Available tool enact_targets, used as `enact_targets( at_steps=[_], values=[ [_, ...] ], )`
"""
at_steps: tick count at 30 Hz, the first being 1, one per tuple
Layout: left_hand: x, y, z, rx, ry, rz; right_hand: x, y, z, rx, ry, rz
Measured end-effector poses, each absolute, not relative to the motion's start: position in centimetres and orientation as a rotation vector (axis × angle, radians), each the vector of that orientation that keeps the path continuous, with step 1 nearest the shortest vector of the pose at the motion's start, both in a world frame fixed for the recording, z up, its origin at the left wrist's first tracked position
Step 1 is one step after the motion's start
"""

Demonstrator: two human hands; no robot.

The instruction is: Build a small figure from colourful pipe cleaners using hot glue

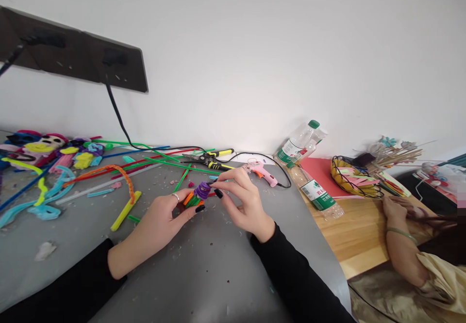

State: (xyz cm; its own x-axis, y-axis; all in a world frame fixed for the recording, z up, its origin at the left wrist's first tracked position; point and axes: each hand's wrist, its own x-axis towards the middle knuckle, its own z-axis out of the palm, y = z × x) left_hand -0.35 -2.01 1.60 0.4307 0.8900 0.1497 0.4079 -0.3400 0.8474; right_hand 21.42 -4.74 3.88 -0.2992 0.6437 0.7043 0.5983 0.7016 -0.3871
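Note:
A small pipe-cleaner piece point(201, 191), coiled purple at the top with green and orange below, sits above the grey table. My left hand point(156, 226) is closed around its lower part, thumb in front; a ring shows on one finger. At the purple tip, the fingers of my right hand point(242, 204) come together in a pinch, and how much they grip there is partly hidden. Beyond my hands lie yellow-black pliers point(209, 160) and a pink glue gun point(265, 173). Green pipe cleaners point(163, 164) are scattered behind the piece.
At left are a yellow fuzzy stick point(124, 214), an orange twisted strand point(105, 171) and several plush shapes point(43, 148). Plastic bottles point(316, 197) and a yellow basket point(349, 175) stand at right, near another person's hand point(395, 209). A black cord point(118, 114) hangs from the wall socket.

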Motion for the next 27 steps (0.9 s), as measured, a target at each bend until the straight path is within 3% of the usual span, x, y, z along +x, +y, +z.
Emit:
enact_targets(
  at_steps=[27],
  values=[
    [-0.29,-2.07,1.87,1.947,1.100,0.809,21.17,-4.89,3.66,-0.890,-2.078,-0.038]
  ],
)
